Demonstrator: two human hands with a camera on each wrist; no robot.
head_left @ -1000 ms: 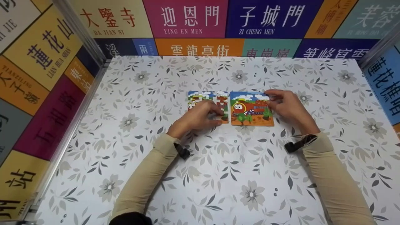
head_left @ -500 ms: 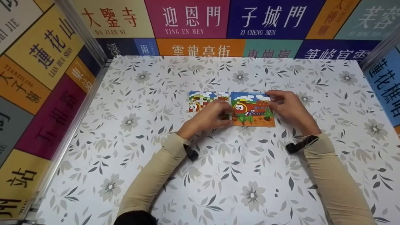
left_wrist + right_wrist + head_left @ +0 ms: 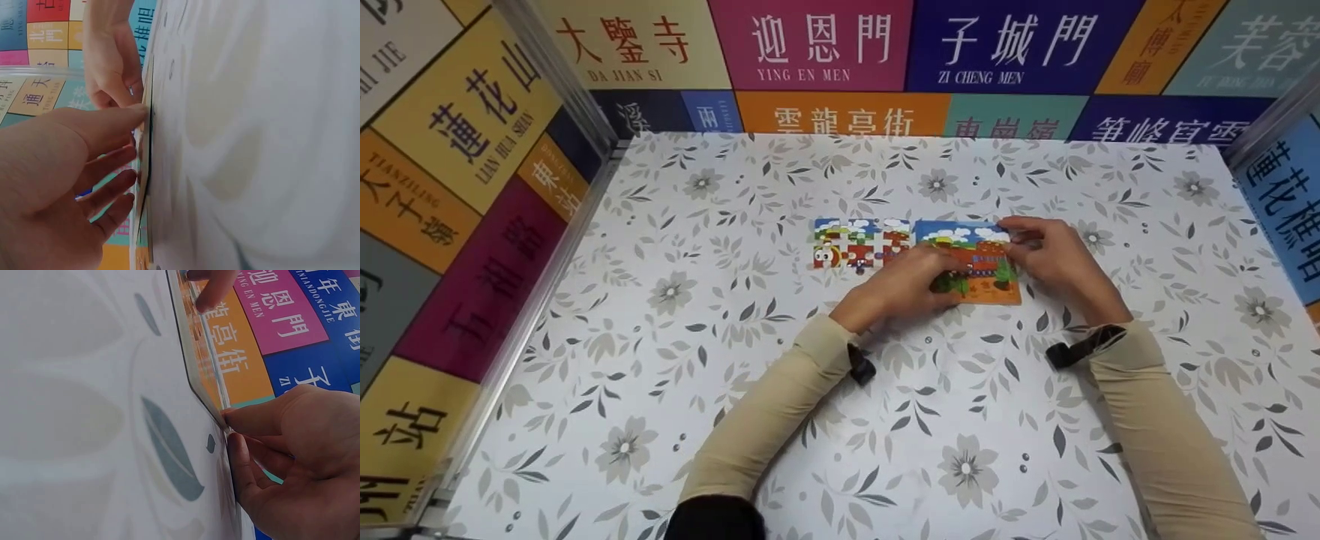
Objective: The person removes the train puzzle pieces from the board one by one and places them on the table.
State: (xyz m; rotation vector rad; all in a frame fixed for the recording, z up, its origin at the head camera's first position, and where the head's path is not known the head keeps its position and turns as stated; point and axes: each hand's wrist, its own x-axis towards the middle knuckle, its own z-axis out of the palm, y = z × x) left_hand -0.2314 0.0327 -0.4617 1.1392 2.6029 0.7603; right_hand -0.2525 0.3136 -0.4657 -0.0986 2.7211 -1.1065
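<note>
A square picture card [image 3: 988, 234] with a red cartoon train lies on the table. My left hand [image 3: 901, 286] lies over the card's lower left part. In the left wrist view its thumb [image 3: 124, 118] and relaxed fingers touch the card's face and edge. At the card's right side, my right hand [image 3: 1057, 255] pinches it by thumb and forefinger; the right wrist view shows its thumb [image 3: 256, 414] at the corner. Left of the card lies a partly assembled jigsaw puzzle [image 3: 847, 236] of the same train. My left hand hides its lower right area.
A white tablecloth [image 3: 960, 390] printed with grey leaves and flowers covers the table. Panels with coloured Chinese lettering [image 3: 817, 45] stand along the back and both sides. Black straps [image 3: 1072, 351] sit at both cuffs.
My left hand has moved right, from over the jigsaw puzzle to over the picture card, uncovering more of the puzzle. My right hand stays at the card's right edge.
</note>
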